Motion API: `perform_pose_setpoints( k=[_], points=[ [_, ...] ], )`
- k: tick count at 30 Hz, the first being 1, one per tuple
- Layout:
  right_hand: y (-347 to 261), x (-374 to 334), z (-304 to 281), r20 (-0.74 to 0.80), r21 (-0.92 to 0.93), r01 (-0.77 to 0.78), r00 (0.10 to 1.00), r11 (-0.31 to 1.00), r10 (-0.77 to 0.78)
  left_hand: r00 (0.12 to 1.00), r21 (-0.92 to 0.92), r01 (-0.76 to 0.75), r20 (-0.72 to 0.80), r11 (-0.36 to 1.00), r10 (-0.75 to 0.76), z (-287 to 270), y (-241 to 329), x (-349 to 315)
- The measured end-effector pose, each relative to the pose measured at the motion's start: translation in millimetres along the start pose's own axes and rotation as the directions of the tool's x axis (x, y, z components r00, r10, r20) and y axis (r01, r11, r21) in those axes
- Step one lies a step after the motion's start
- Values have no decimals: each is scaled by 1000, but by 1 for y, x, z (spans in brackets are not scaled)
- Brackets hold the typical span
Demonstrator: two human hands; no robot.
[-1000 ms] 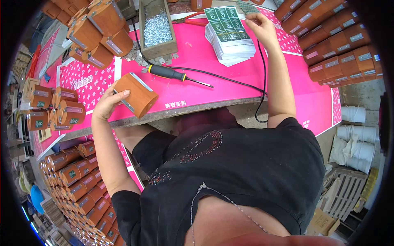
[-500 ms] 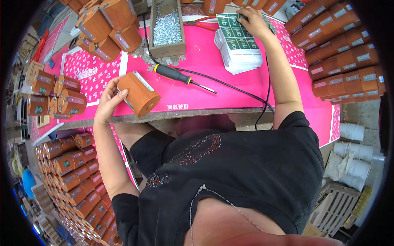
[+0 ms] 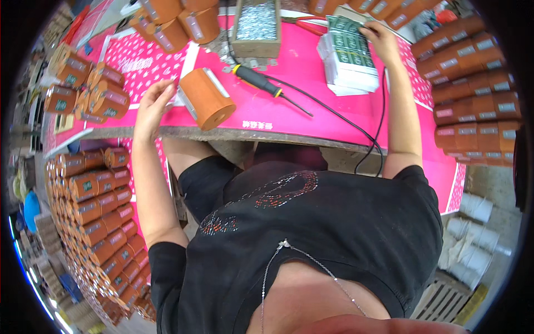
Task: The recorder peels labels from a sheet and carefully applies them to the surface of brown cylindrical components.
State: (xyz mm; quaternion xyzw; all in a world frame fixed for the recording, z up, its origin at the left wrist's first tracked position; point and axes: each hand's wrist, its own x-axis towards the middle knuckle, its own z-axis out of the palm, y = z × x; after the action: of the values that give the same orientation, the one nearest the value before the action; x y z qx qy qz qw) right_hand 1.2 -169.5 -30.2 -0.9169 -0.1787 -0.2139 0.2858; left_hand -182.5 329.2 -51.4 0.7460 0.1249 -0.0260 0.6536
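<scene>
On the near edge of the pink tabletop lies an orange-brown wooden cylinder [image 3: 204, 101] with metal strips along its sides and a small hole in its end face. My left hand [image 3: 151, 108] is just to the left of it, fingers loosely bent and holding nothing. At the far right, my right hand [image 3: 384, 43] is at the edge of a stack of green label sheets [image 3: 351, 53]. Its thumb and fingers are pinched together at the top sheet's side; what is between them is too small to make out. A dark screwdriver with yellow bands [image 3: 258, 80] lies between the cylinder and the stack.
A wooden box of small metal pieces [image 3: 257, 47] stands at the back beside red-handled pliers [image 3: 305, 23]. A black cable [image 3: 328, 117] crosses the tabletop and hangs over its front edge. Stacked wooden cylinders [image 3: 470, 83] line the right side, with more stacks [image 3: 100, 209] at the left.
My left hand has let go of the cylinder, which now rests on the tabletop. My right hand has shifted from the top of the label sheets to their right edge. The view has shifted slightly.
</scene>
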Motion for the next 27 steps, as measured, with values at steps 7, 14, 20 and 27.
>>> perform_pose_setpoints(
  k=[7,14,20,27],
  points=[
    [-4,-1,-4,-113,286,-116,982,951,154,977,115,-173,-106,978,186,15,34,-14],
    [-53,-37,-14,-283,479,-132,913,868,294,911,387,-364,-43,847,411,50,37,-12],
    [-49,-53,3,-339,775,4,846,631,411,701,417,-708,310,570,643,163,100,-4],
    [-16,-47,3,123,697,-327,932,639,342,668,219,-706,523,674,530,284,93,91]
  ],
)
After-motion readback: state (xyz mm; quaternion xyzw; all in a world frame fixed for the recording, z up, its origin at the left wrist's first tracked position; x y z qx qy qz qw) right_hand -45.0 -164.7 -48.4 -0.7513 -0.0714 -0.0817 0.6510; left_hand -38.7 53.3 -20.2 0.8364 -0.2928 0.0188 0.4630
